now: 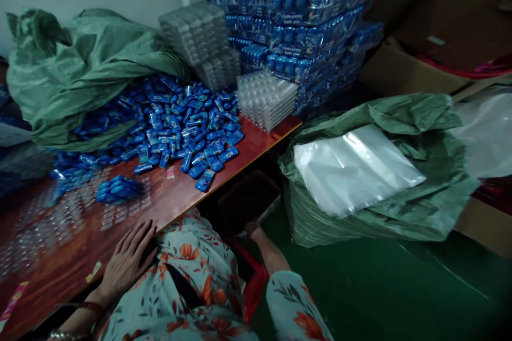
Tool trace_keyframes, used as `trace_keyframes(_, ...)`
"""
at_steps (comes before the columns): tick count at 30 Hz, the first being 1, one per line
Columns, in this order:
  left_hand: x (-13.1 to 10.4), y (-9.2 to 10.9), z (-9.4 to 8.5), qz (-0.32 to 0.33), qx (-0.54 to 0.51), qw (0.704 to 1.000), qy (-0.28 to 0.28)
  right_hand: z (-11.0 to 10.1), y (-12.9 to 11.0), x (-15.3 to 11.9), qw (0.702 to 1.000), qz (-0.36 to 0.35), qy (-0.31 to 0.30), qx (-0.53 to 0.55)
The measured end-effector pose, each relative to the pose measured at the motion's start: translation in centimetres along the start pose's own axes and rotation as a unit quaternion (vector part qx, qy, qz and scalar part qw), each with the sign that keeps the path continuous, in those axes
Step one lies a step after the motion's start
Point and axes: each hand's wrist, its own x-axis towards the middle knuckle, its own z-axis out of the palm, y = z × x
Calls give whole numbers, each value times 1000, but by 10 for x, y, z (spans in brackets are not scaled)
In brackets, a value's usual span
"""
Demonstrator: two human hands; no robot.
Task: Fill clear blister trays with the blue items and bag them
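My left hand lies flat at the table's front edge, fingers stretched out and holding nothing. Low on the right, my right hand reaches down to a dark box beneath the table. Its fingers are hidden, so any grip there cannot be made out. Beyond my left hand, clear plastic blister trays are spread over the red table. A small cluster of blue packs sits on them. Farther back lies a large heap of small blue wrapped packs.
A green sack spills over the heap. Stacked clear trays stand at the table's far corner, before shrink-wrapped blue bundles. On the right, a green sack on the floor carries clear plastic bags. Cardboard boxes stand behind.
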Motion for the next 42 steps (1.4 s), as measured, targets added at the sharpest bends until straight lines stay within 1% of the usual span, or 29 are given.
trace_keyframes(2,0,1,0,-5,-5,1000,3,2,-2,0,999,-39,-4,-5)
trace_keyframes(4,0,2,0,-15,-11,1000,5,4,-3,-6,997,-73,7,-10)
trace_keyframes(7,0,4,0,-31,-17,999,7,2,-2,-24,994,-99,33,-15)
trace_keyframes(9,-1,5,0,-38,-18,999,10,-3,-7,-36,993,-107,53,-16)
trace_keyframes(12,0,6,1,-44,-24,999,16,-14,-31,-44,991,-110,78,-17)
trace_keyframes(16,1,9,-2,-50,-52,997,30,-29,-73,-34,993,-76,92,-24)
trace_keyframes(18,1,11,-4,-67,-76,994,34,-34,-85,-34,994,-51,95,-28)
trace_keyframes(20,1,13,-5,-84,-98,991,34,-37,-90,-45,994,-32,105,-28)
trace_keyframes(25,-1,14,-3,-98,-122,986,50,-38,-87,-101,992,0,128,-14)
trace_keyframes(28,-3,14,-1,-99,-132,984,61,-32,-86,-124,992,20,123,-1)
trace_keyframes(32,-3,11,1,-82,-141,985,61,-13,-86,-148,992,52,111,9)
trace_keyframes(35,-3,7,4,-55,-109,991,63,6,-83,-173,992,75,97,8)
trace_keyframes(37,-3,5,6,-41,-89,992,73,13,-79,-190,991,98,89,3)
trace_keyframes(39,-4,3,8,-39,-88,992,84,14,-72,-202,993,97,72,-6)
trace_keyframes(42,-5,2,9,-31,-92,991,92,1,-60,-207,998,55,36,-19)
